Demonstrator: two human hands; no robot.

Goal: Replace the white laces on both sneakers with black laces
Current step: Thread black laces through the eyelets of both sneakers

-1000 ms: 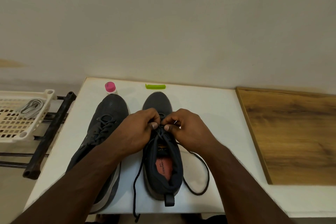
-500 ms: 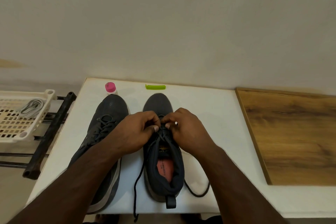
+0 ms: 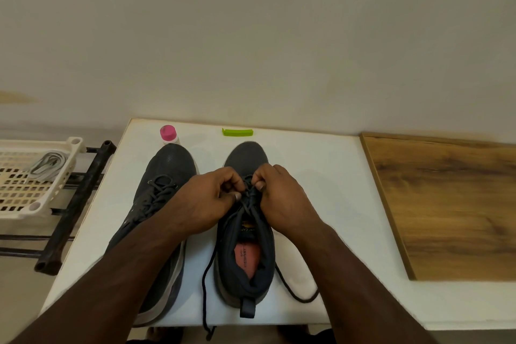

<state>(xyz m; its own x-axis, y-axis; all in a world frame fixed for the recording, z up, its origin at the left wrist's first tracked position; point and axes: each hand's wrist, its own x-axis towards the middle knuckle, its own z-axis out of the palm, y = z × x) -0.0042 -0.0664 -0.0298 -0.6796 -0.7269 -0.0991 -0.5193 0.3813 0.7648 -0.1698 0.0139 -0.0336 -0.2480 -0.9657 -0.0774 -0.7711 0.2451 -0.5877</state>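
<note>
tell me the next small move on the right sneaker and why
Probably pull both lace ends snug through the eyelets. The left hand and right hand pinch the black lace over the right sneaker, and loose ends trail off both sides toward the heel.

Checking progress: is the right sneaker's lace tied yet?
Not tied: both ends of the black lace trail loose beside the right sneaker.

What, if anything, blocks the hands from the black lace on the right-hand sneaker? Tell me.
Nothing visible does. The left hand and right hand are already on the black lace over the throat of the right-hand sneaker, fingers curled on it. The exact eyelet is hidden beneath the fingers.
</note>
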